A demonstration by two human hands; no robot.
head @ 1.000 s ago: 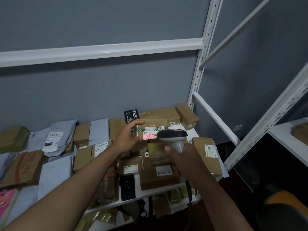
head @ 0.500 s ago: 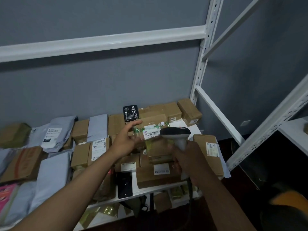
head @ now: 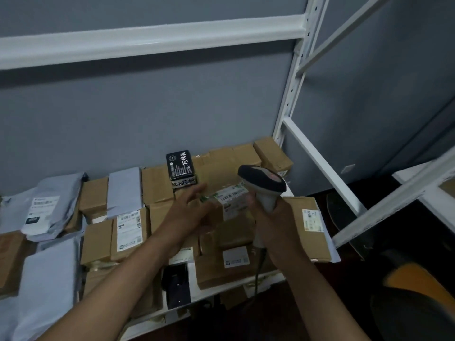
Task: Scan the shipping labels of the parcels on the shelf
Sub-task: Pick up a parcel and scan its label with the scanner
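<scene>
My right hand (head: pixel 278 222) grips the handle of a grey barcode scanner (head: pixel 261 178), whose dark head points up and to the left above the pile. Just left of it lies a small parcel with a green and white shipping label (head: pixel 232 201), on top of other boxes. My left hand (head: pixel 189 212) is at that parcel's left end with its fingers stretched out and blurred, not wrapped around it. Brown cardboard parcels (head: pixel 128 227) and grey mailer bags (head: pixel 46 212) with labels cover the white shelf (head: pixel 221 291).
A black printed box (head: pixel 182 168) stands at the back of the pile. A flat box with a label (head: pixel 307 225) lies at the shelf's right end. A white upright (head: pixel 293 82) and crossbeam (head: pixel 147 43) frame the bay. Another shelf (head: pixel 433 193) stands at right.
The red scan light on the label has gone out. The scanner has lifted and tilted upward. My left hand's fingers have opened off the small parcel, which now rests lower on the pile.
</scene>
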